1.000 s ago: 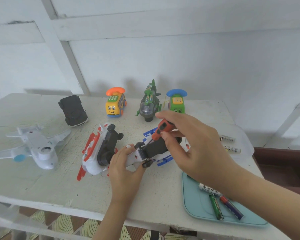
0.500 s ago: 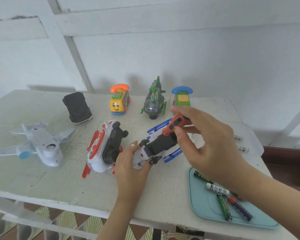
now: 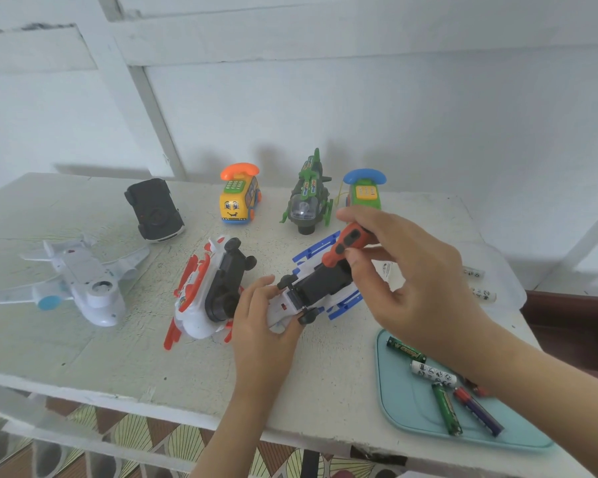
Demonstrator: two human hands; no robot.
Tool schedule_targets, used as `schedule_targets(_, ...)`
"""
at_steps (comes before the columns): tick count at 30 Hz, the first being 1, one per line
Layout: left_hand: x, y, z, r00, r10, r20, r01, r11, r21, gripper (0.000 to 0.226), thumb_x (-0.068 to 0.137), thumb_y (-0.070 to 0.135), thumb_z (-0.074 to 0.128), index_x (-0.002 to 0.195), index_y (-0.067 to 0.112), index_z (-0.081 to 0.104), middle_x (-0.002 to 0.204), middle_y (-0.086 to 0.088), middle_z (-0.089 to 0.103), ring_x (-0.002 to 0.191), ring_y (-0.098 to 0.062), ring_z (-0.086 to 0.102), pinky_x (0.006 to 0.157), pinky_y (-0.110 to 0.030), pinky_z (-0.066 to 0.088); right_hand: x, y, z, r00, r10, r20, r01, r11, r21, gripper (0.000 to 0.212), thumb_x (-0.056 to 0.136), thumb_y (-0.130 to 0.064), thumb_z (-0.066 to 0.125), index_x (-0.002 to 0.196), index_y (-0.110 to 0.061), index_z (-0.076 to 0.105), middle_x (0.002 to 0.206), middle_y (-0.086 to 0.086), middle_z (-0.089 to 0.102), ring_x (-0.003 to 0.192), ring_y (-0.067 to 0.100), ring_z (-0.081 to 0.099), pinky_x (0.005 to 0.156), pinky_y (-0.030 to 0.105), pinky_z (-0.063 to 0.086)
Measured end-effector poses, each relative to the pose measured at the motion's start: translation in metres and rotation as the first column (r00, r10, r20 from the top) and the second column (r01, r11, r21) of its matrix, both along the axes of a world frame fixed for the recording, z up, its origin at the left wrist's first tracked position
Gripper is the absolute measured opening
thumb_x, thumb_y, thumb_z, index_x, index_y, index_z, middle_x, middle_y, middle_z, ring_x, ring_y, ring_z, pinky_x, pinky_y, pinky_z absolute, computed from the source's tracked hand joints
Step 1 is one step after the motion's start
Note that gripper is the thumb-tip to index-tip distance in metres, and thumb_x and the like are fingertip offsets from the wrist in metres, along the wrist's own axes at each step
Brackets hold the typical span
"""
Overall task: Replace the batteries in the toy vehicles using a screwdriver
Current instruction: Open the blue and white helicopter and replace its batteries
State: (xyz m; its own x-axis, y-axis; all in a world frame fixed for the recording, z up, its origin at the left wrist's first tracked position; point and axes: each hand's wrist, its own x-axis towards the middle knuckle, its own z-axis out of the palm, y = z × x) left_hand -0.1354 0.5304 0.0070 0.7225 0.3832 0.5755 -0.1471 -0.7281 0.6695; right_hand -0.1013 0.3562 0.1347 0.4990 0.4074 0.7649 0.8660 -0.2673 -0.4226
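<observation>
Lying belly-up: blue-white toy plane [image 3: 320, 288], black underside.

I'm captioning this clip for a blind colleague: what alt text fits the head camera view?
The right hand holds an orange screwdriver to the underside of an upturned white-and-blue toy vehicle, which the left hand grips on a white table. Loose batteries lie in a teal tray at right; other toys sit behind.

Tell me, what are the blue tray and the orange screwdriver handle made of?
The tray looks like smooth matte plastic or silicone: even teal, soft rounded rim. The screwdriver handle looks like hard orange plastic with dark, maybe rubbery, grip patches.
</observation>
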Motion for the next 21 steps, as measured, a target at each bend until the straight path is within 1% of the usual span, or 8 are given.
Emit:
schedule_targets(2, -0.0005, -0.0002, -0.0006, 1.000, 0.004, -0.018, -0.004, 1.000, -0.004, 0.045, 0.068, 0.011, 0.087, 0.107, 0.005, 0.064, 0.118, -0.004, 0.061, 0.111, -0.015, 0.052, 0.095, -0.011, 0.033, 0.0013, 0.0008, -0.0003, 0.999, 0.027, 0.035, -0.026, 0.999, -0.029, 0.031, 0.090, -0.002, 0.053, 0.121, -0.002, 0.057, 0.096, 0.002, 0.064, 0.089, 0.018, 0.065, 0.075, 0.035, 0.056)
schedule_targets(3, -0.0011, -0.0006, -0.0007, 1.000, 0.007, -0.020, -0.007, 1.000, -0.006, 0.045, 0.068, 0.012, 0.087, 0.107, 0.006, 0.064, 0.118, -0.004, 0.061, 0.111, -0.015, 0.052, 0.095, -0.011, 0.033, 0.0015, 0.0012, -0.0004, 0.998, 0.046, 0.041, -0.044, 0.998, -0.038, 0.031, 0.090, -0.002, 0.052, 0.121, -0.002, 0.057, 0.097, 0.003, 0.064, 0.090, 0.019, 0.065, 0.075, 0.036, 0.056)
schedule_targets(6, -0.0024, -0.0022, 0.0008, 1.000, 0.010, -0.009, -0.010, 1.000, -0.014, 0.043, 0.066, 0.009, 0.087, 0.103, 0.005, 0.065, 0.114, -0.005, 0.062, 0.107, -0.005, 0.048, 0.093, -0.002, 0.031, 0.0015, 0.0018, 0.0002, 0.995, 0.095, -0.018, -0.095, 0.995, -0.009, 0.034, 0.088, 0.005, 0.053, 0.120, -0.002, 0.058, 0.099, 0.007, 0.063, 0.091, 0.013, 0.065, 0.077, 0.029, 0.055)
schedule_targets(8, -0.0029, -0.0026, 0.0013, 1.000, 0.007, -0.010, -0.007, 1.000, -0.008, 0.042, 0.064, 0.005, 0.087, 0.100, 0.004, 0.065, 0.111, -0.006, 0.063, 0.103, -0.001, 0.047, 0.090, 0.001, 0.030, 0.0015, 0.0014, 0.0016, 0.992, 0.117, -0.038, -0.117, 0.993, 0.000, 0.035, 0.086, 0.008, 0.054, 0.119, -0.002, 0.058, 0.097, 0.008, 0.063, 0.090, 0.010, 0.065, 0.076, 0.027, 0.056)
schedule_targets(11, -0.0035, -0.0031, 0.0019, 1.000, 0.005, -0.029, -0.005, 1.000, 0.009, 0.041, 0.063, 0.005, 0.087, 0.098, 0.004, 0.065, 0.109, -0.005, 0.063, 0.100, -0.002, 0.048, 0.086, 0.002, 0.031, 0.0025, 0.0010, 0.0020, 0.993, 0.114, 0.021, -0.113, 0.993, -0.045, 0.033, 0.087, 0.003, 0.052, 0.119, 0.001, 0.059, 0.096, 0.007, 0.063, 0.088, 0.013, 0.064, 0.075, 0.030, 0.054)
schedule_targets(14, -0.0044, -0.0042, 0.0033, 1.000, 0.007, -0.026, -0.007, 1.000, 0.003, 0.039, 0.064, 0.006, 0.087, 0.097, 0.005, 0.065, 0.108, -0.003, 0.063, 0.098, 0.002, 0.046, 0.084, 0.002, 0.032, 0.0047, 0.0007, -0.0004, 0.993, 0.096, 0.074, -0.091, 0.993, -0.075, 0.032, 0.089, 0.001, 0.050, 0.119, 0.003, 0.058, 0.097, 0.008, 0.062, 0.088, 0.016, 0.064, 0.076, 0.032, 0.053)
schedule_targets(18, -0.0044, -0.0043, 0.0044, 1.000, -0.002, -0.021, 0.002, 1.000, -0.001, 0.038, 0.064, 0.008, 0.088, 0.096, 0.004, 0.066, 0.108, -0.003, 0.063, 0.097, -0.001, 0.049, 0.083, 0.002, 0.033, 0.0082, -0.0001, -0.0047, 0.993, 0.080, 0.085, -0.076, 0.996, -0.042, 0.031, 0.091, -0.002, 0.049, 0.122, 0.000, 0.056, 0.098, 0.002, 0.061, 0.088, 0.020, 0.064, 0.076, 0.037, 0.054)
schedule_targets(21, -0.0043, -0.0037, 0.0037, 1.000, 0.006, -0.027, -0.006, 1.000, 0.003, 0.039, 0.065, 0.011, 0.088, 0.097, 0.004, 0.066, 0.109, -0.004, 0.064, 0.098, -0.002, 0.050, 0.083, 0.002, 0.033, 0.0092, -0.0004, -0.0062, 0.994, 0.036, 0.101, -0.034, 0.999, -0.018, 0.032, 0.090, -0.002, 0.049, 0.121, 0.001, 0.057, 0.098, -0.007, 0.056, 0.089, 0.013, 0.059, 0.078, 0.032, 0.052)
